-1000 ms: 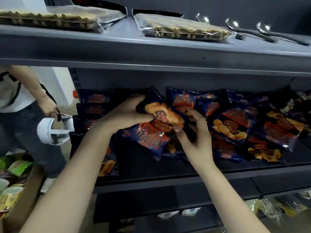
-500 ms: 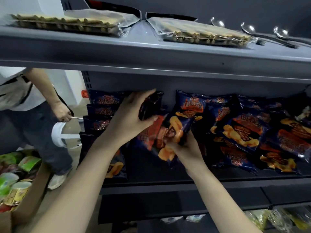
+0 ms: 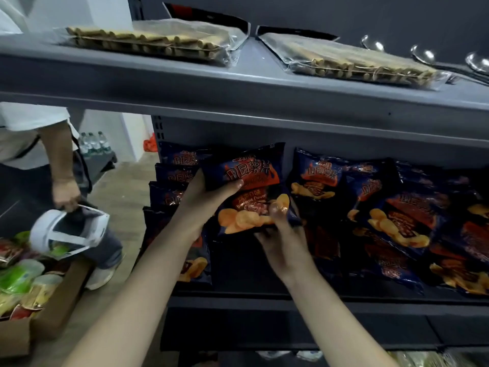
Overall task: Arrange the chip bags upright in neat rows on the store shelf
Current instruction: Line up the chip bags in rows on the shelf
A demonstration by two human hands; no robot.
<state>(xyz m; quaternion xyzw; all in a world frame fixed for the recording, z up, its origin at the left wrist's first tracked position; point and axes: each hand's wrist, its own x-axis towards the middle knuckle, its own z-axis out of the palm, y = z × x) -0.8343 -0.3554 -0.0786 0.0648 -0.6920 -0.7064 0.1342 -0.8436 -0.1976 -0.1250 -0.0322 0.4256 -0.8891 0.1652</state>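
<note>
A dark blue chip bag (image 3: 251, 178) with orange chips printed on it stands upright in the middle of the dark shelf (image 3: 264, 298). My left hand (image 3: 203, 200) grips its left edge, thumb across the front. My right hand (image 3: 280, 234) holds its lower right corner from below. To its left a row of like bags (image 3: 174, 178) stands upright, one behind another. To its right another bag (image 3: 315, 178) stands upright, and further right several bags (image 3: 402, 221) lie tilted and overlapping.
A grey shelf (image 3: 238, 83) overhangs just above, bearing clear packs of biscuit sticks (image 3: 148, 42) and spoons (image 3: 423, 55). At left a person (image 3: 31, 144) stands holding a white headset (image 3: 68, 229). A cardboard box (image 3: 39, 321) of snacks sits on the floor at lower left.
The bag that lay tilted between my hands has been turned upright, facing front. My left hand slid down to its left edge and my right hand moved under its lower corner.
</note>
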